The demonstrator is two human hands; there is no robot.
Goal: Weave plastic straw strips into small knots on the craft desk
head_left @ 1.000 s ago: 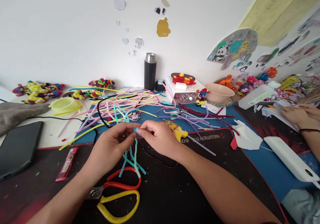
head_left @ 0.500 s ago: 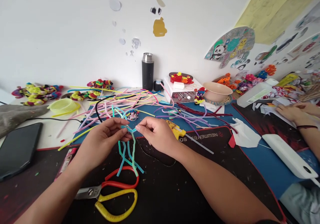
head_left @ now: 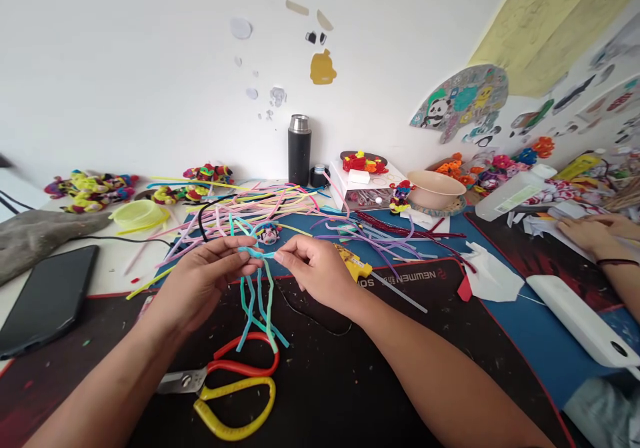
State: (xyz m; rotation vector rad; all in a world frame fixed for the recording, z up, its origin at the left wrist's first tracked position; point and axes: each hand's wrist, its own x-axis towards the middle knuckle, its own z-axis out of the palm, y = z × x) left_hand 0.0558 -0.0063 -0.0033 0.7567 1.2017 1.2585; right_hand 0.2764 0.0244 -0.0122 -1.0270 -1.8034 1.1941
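Observation:
Between my two hands hangs a bunch of blue and green pipe cleaners (head_left: 249,305), crossed near the top, with their ends dangling over the dark mat. My left hand (head_left: 215,271) pinches the bunch at its crossing. With thumb and forefinger, my right hand (head_left: 313,268) grips a short light-blue end at the right side of that crossing. Below lies a pair of scissors (head_left: 235,381) with one red and one yellow handle, its blades partly behind my left forearm. A yellow glue gun (head_left: 355,261) rests just beyond my right wrist.
Many pink and yellow pipe cleaners (head_left: 270,201) spread behind my hands, and purple ones (head_left: 370,238) to the right. A phone (head_left: 50,295) lies at left. A black thermos (head_left: 299,151) stands by the wall. Another person's hand (head_left: 583,231) is at far right, near a white device (head_left: 575,318).
My view has tilted up and left slightly, so things sit lower and further right. Both hands keep their grip; the light-blue end between them now looks straighter.

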